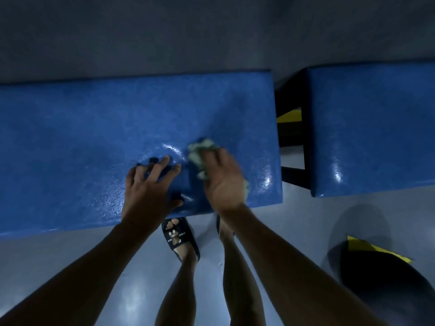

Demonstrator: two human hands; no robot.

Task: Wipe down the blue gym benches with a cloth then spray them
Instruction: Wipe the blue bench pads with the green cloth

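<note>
Worktop: a blue padded bench (94, 137), glossy, running across the view from the left edge to just right of centre.
Second bench: another blue pad (372, 128) at the right, set apart from the first by a dark gap.
Gap: black frame bars (292, 137) and a bit of yellow show between the two pads.
Cloth: a pale green rag (200, 154), bunched, lying on the worktop near its right end and close to the near edge.
Right hand: (223, 182) palm down on the cloth, fingers curled over it; the grip is closed on the rag and presses it to the pad. The rag sticks out past the fingertips and at the outer side of the hand.
Left hand: (148, 189) flat on the worktop just left of the cloth, fingers spread, thumb at the near edge; the grip is open and holds nothing.
Hands: near each other, not touching.
Surface: bright wet-looking streaks shine on the pad between and around the hands.
Floor: grey and shiny (70, 267), below the near edge of the worktop.
Feet: a dark slide (180, 238) with a small bear print on the left foot, its toes under the bench edge; the right foot is mostly hidden by the right arm.
Lower right: a dark rounded thing (381, 285) with a yellow patch; what it is cannot be told.
</note>
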